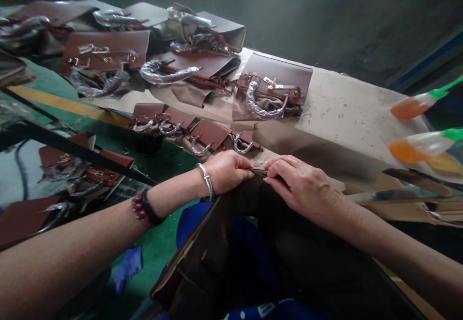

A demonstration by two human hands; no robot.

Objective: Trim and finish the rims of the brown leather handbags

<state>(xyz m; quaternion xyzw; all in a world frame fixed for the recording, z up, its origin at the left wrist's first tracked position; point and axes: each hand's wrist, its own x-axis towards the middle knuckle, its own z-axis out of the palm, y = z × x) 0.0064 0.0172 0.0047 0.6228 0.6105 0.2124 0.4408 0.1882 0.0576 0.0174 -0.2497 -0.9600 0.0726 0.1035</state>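
In the head view a dark brown unfinished handbag (206, 247) is spread open over my lap, with a raw leather edge along its left side. My left hand (233, 170) pinches its upper edge between thumb and fingers. Close beside it, my right hand (298, 180) grips the same edge, thumb below and fingers above. A thin folded strip shows between the two hands. Much of the bag's inside lies in dark shadow. Just beyond my fingers, several small brown handbags (213, 133) with plastic-wrapped handles lie in a row.
Larger brown handbags (280, 76) with wrapped handles lie along the paper-covered table (347, 98). At the right are two orange-filled squeeze bottles (415, 147) with green tips. More bags (25, 219) rest at lower left. A blue glove (129, 266) lies on the green floor.
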